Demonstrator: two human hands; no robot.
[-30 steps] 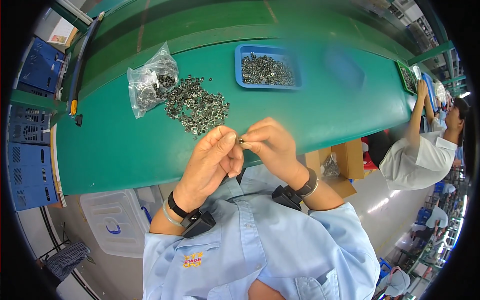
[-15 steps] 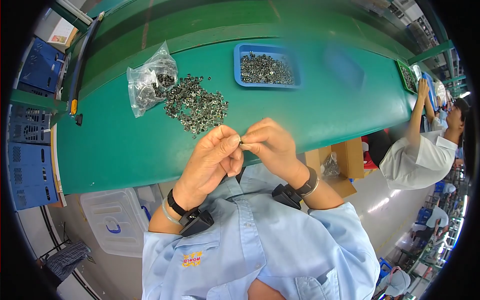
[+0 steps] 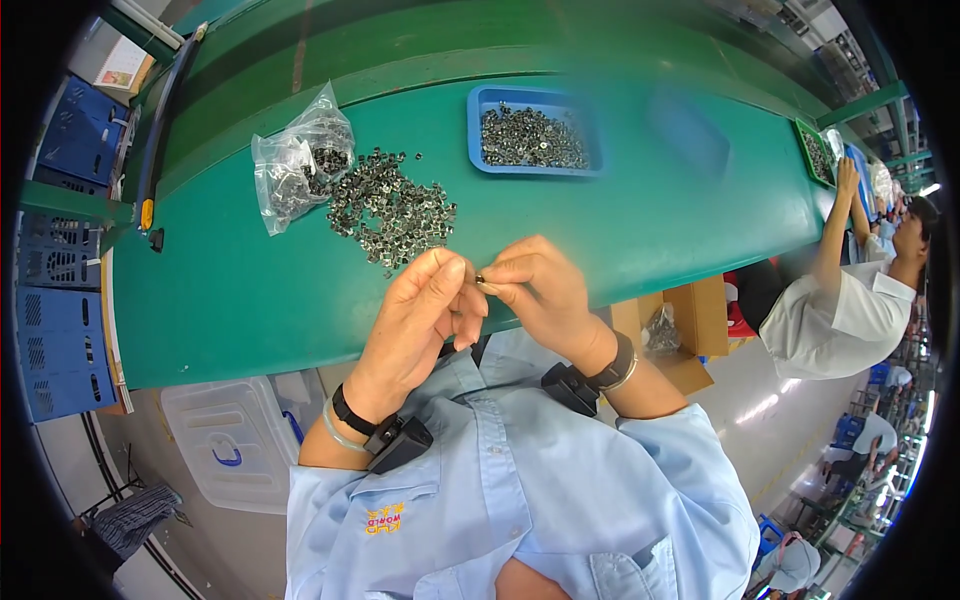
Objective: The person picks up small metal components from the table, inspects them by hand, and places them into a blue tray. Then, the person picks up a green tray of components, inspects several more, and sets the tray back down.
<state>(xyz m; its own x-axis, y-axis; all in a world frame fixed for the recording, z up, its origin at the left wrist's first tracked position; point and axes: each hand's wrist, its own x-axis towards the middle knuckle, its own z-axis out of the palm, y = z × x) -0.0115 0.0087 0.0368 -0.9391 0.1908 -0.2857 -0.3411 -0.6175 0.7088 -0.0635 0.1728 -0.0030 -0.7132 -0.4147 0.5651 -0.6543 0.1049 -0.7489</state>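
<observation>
A tiny dark part [image 3: 480, 280] is pinched between the thumb and forefinger of my right hand [image 3: 548, 292]. Close against it on the left is my left hand [image 3: 425, 310], its thumb and fingers pressed together; whether they hold anything is hidden. Just beyond my left hand, a loose pile of small black and silver metal parts [image 3: 392, 212] lies on the green tabletop [image 3: 250, 310]. A clear plastic bag [image 3: 290, 175] with more such parts touches the pile's left side. Farther back, a blue tray [image 3: 476, 135] holds many similar small parts.
A cardboard box [image 3: 698, 318] stands below the table edge at right. Beneath the left side is a clear lidded bin [image 3: 225, 445]. Blue crates [image 3: 65, 350] are stacked at far left. Another person [image 3: 835, 310] works along the table at right, by a green tray [image 3: 815, 152].
My left thumb has drawn back slightly to the left from the small part, which stays in my right fingertips. The pile, bag and tray look the same.
</observation>
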